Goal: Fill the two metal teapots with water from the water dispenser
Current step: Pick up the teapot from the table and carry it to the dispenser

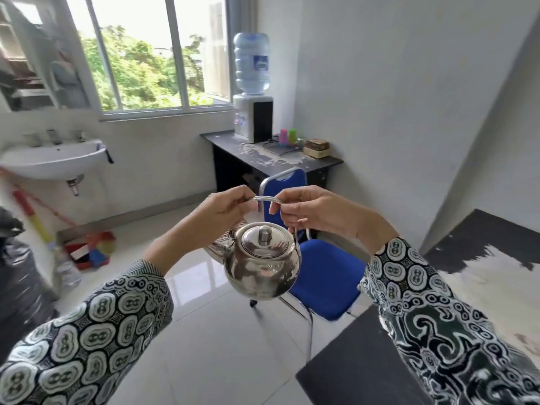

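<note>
A shiny round metal teapot point(263, 261) with its lid on hangs in mid-air at the centre of the view. My left hand point(225, 211) pinches the left end of its thin wire handle point(266, 198), and my right hand point(306, 209) grips the right end. Part of a second metal shape point(214, 247) shows behind the teapot's left side; I cannot tell whether it is another teapot. The white water dispenser point(252, 118) with a blue bottle point(251, 62) on top stands on a dark desk point(233, 140) by the far window.
A blue chair point(324, 276) stands right under and behind the teapot, in front of the desk. Pink and green cups point(287, 136) and a small box point(317, 147) sit on the desk. A sink point(52, 159) and broom point(29, 211) are at left. A dark tabletop point(350, 361) fills the lower right.
</note>
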A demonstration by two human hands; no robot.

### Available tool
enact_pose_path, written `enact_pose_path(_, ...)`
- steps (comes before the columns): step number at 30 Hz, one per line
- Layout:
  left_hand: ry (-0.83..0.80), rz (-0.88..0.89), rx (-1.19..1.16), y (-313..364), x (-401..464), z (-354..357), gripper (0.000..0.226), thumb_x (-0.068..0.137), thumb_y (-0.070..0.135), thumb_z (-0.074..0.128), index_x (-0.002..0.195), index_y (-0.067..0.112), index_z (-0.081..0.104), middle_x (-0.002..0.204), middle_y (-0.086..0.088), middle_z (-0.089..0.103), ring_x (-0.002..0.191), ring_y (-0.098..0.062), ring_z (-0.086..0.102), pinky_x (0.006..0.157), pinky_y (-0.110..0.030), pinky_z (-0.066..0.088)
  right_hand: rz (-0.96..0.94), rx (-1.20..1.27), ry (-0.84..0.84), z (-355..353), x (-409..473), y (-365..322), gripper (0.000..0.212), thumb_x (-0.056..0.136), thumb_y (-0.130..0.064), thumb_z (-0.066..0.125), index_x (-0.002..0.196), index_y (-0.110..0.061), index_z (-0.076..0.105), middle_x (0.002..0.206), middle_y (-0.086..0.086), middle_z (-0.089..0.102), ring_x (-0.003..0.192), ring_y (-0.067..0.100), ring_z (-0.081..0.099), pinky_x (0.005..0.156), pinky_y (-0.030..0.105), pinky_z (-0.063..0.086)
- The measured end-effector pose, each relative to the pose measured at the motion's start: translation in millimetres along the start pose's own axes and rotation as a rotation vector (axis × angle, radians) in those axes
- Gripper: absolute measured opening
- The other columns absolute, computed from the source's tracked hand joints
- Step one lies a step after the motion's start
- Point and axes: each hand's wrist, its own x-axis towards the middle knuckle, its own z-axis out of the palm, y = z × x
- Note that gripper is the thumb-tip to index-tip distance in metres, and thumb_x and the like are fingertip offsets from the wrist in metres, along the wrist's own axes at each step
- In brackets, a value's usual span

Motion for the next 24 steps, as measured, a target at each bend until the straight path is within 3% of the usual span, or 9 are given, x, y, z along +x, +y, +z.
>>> enact_pose_path(4,0.098,-0.026,-0.004,-43.0,1.5,-34.8,0.033,0.09,0.038,0.041,0.073,0.01,0.045,0.063,-0.008,0.037,0.057,-0.019,0.035,0.054,-0.035,0.033,-0.037,-0.012,-0.033,-1.0,68.6,10.2,0.022,0.091,-0.006,0.045,0.092,-0.017,0.064,0.081,0.008,0.048,0.068,0.01,0.044,0.07,0.024,0.043)
enact_pose_path(7,0.171,-0.071,-0.043,-85.0,17.8,-56.6,0.04,0.087,0.046,0.039,0.072,0.01,0.039,0.064,-0.006,0.037,0.056,-0.017,0.035,0.052,-0.033,0.033,-0.079,-0.032,-0.065,-11.0,119.8,18.6,0.015,0.09,-0.009,0.047,0.096,-0.01,0.06,0.074,0.006,0.049,0.064,0.011,0.044,0.064,0.019,0.044)
enact_pose_path(10,0.2,-0.105,-0.061,-128.5,48.1,-77.8,0.034,0.087,0.048,0.038,0.063,0.023,0.038,0.055,0.013,0.037,0.049,-0.007,0.034,0.048,-0.02,0.033,-0.121,-0.055,-0.067,-30.3,170.0,28.7,0.015,0.089,-0.01,0.045,0.097,-0.005,0.056,0.071,0.006,0.046,0.064,0.013,0.043,0.062,0.02,0.043)
enact_pose_path(13,0.209,-0.12,-0.122,-162.4,86.2,-99.5,0.033,0.087,0.047,0.039,0.058,0.032,0.038,0.049,0.015,0.036,0.044,-0.003,0.03,0.043,-0.014,0.03,-0.154,-0.041,-0.058,-58.1,217.0,39.3,0.015,0.091,-0.003,0.042,0.098,-0.001,0.055,0.068,-0.003,0.05,0.06,0.007,0.044,0.06,0.015,0.043)
enact_pose_path(16,0.237,-0.121,-0.157,-204.8,138.0,-127.8,0.038,0.09,0.046,0.04,0.056,0.031,0.04,0.045,0.016,0.037,0.041,-0.002,0.03,0.041,-0.01,0.029,-0.186,0.006,-0.084,-98.8,279.4,47.7,0.012,0.089,-0.009,0.046,0.094,-0.005,0.057,0.066,-0.013,0.054,0.06,0.004,0.044,0.06,0.015,0.043)
enact_pose_path(24,0.225,-0.141,-0.12,-319.4,245.9,-184.6,0.044,0.094,0.041,0.042,0.057,0.016,0.039,0.042,0.013,0.036,0.041,-0.007,0.029,0.041,-0.018,0.029,-0.176,0.0,0.012,-180.8,410.2,79.1,0.01,0.086,-0.014,0.053,0.091,-0.008,0.059,0.07,-0.011,0.058,0.064,0.006,0.049,0.064,0.015,0.047)
